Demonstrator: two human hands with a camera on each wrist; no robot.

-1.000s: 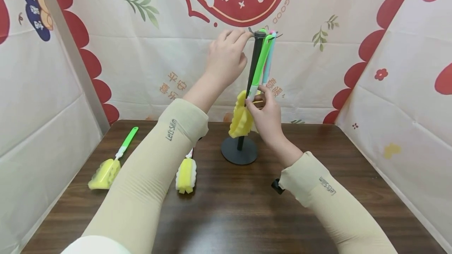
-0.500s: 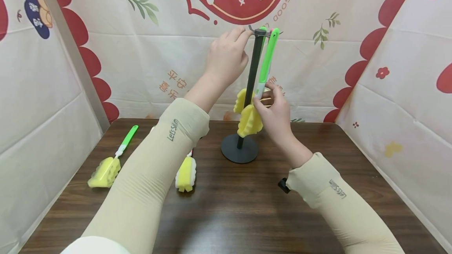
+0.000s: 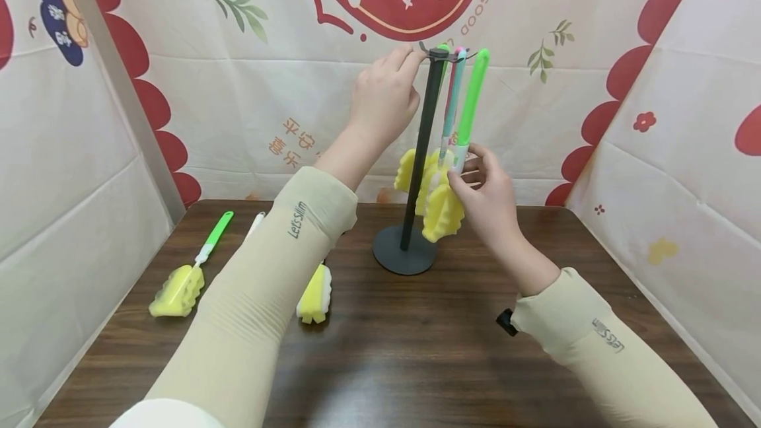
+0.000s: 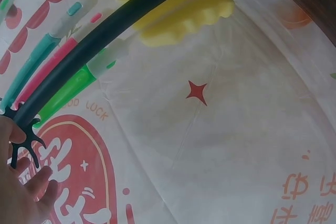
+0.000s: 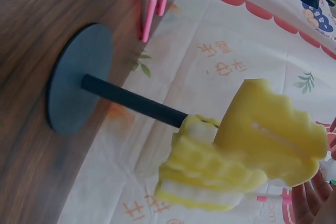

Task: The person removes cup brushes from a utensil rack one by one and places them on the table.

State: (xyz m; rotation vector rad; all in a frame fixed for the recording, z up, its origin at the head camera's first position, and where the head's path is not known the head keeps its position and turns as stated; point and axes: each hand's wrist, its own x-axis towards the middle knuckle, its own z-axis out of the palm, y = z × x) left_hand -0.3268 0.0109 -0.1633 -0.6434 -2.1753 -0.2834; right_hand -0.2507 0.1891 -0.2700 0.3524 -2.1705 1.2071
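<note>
My left hand [image 3: 383,98] is at the top of a black hook rack [image 3: 425,117], pinching its ring of hooks [image 4: 29,140] between thumb and fingers. In my right hand [image 3: 490,197] is a sponge bottle brush [image 3: 472,101], gripped at the white lower part of its green handle. Its yellow sponge [image 5: 273,135] points down, and the handle's end is at the height of the hooks, on the rack's right side. Brushes with a teal handle [image 4: 34,61], a pink handle [image 4: 52,66] and a green handle [image 4: 68,93] hang from the rack, yellow sponges downward.
Another green-handled sponge brush [image 3: 193,269] lies at the table's left. Beyond my left sleeve shows a yellow and white sponge head [image 3: 314,296]; pink handles [image 5: 157,3] lie on the table too. The rack's round base [image 3: 404,253] stands towards the back, before a printed cloth.
My right hand has moved the green-handled brush rightward, from in front of the rack's pole out to beside the hanging brushes. My left hand has stayed at the rack's top.
</note>
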